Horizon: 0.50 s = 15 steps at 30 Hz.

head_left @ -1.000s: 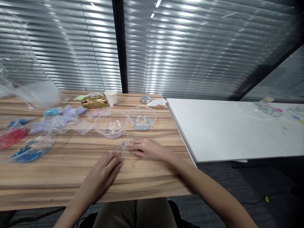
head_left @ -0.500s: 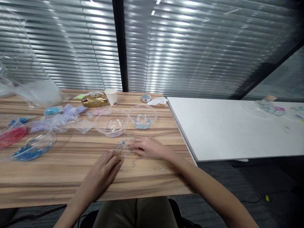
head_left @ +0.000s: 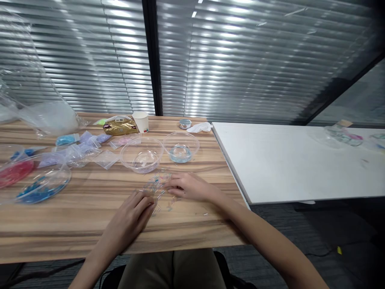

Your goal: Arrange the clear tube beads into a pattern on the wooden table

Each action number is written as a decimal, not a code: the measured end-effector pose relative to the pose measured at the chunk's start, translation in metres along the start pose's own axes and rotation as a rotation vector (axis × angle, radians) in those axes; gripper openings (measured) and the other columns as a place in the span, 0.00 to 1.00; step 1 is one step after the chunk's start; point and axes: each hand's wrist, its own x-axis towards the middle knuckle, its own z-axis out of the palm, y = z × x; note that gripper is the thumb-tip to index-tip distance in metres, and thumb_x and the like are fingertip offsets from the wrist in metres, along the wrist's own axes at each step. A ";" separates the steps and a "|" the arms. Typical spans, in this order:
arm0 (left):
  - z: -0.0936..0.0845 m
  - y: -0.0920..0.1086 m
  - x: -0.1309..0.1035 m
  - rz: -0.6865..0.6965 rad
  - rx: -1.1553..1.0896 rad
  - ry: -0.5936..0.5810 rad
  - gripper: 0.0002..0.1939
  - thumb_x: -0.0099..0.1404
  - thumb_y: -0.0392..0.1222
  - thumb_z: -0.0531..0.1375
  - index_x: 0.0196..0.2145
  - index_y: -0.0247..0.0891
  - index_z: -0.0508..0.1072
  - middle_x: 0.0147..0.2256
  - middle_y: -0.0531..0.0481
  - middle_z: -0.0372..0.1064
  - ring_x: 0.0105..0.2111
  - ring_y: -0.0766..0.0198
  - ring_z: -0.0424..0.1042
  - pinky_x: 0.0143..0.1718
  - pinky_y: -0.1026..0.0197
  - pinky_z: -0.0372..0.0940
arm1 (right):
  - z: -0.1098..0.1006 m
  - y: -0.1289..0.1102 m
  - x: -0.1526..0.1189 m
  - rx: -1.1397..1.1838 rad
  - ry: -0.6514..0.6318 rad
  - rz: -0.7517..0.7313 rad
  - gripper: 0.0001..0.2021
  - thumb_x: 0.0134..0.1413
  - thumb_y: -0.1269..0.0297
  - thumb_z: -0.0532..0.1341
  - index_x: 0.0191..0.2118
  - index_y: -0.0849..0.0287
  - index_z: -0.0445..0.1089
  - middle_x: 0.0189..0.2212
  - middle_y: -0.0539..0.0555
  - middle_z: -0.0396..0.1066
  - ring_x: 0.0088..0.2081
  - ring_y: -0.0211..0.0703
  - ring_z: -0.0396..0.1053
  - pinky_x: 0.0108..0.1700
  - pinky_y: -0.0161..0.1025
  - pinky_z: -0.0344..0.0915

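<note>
A loose pile of small thin tube beads [head_left: 155, 182], pale, blue and clear, is spread on the wooden table between my two hands. My left hand [head_left: 135, 210] rests at the pile's near left side, its fingers curled together, the tips low at the beads. From the right, my right hand [head_left: 188, 186] reaches in with fingers bent and pressed together at the pile's edge. Whatever either hand pinches is too small to make out. Just behind the pile stand a clear plastic bowl [head_left: 125, 160] with a little pale content and another clear bowl [head_left: 195, 149] with light blue content.
Bowls of blue beads [head_left: 42, 190] and red beads [head_left: 16, 172] stand at left. Small bead bags [head_left: 72, 154], a gold tissue pack [head_left: 120, 126], a paper cup [head_left: 140, 121], a round tin [head_left: 184, 124] and crumpled tissue [head_left: 200, 127] lie behind. A white table [head_left: 288, 164] adjoins at right.
My hands stay almost in place, with only a very slight shift of the right fingers at the bead pile. The bowls and bags have not moved.
</note>
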 end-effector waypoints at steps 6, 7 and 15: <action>0.000 -0.001 -0.002 0.021 0.023 0.009 0.10 0.71 0.39 0.47 0.37 0.38 0.67 0.39 0.46 0.67 0.40 0.57 0.67 0.42 0.56 0.64 | 0.000 0.001 0.000 -0.002 0.007 -0.002 0.09 0.63 0.70 0.55 0.44 0.61 0.72 0.39 0.54 0.72 0.37 0.39 0.68 0.38 0.33 0.59; 0.000 -0.001 -0.002 0.024 0.029 0.012 0.10 0.71 0.40 0.47 0.37 0.38 0.67 0.39 0.46 0.67 0.41 0.57 0.67 0.42 0.56 0.64 | 0.000 0.001 0.000 0.000 0.009 -0.002 0.09 0.63 0.71 0.55 0.44 0.61 0.71 0.39 0.54 0.72 0.37 0.39 0.67 0.38 0.33 0.59; 0.000 0.000 -0.001 0.028 0.059 0.026 0.11 0.71 0.41 0.47 0.36 0.39 0.67 0.39 0.46 0.68 0.41 0.56 0.68 0.42 0.56 0.64 | -0.003 0.000 -0.001 0.010 -0.012 0.026 0.09 0.63 0.70 0.55 0.44 0.61 0.72 0.37 0.55 0.72 0.37 0.40 0.68 0.38 0.34 0.59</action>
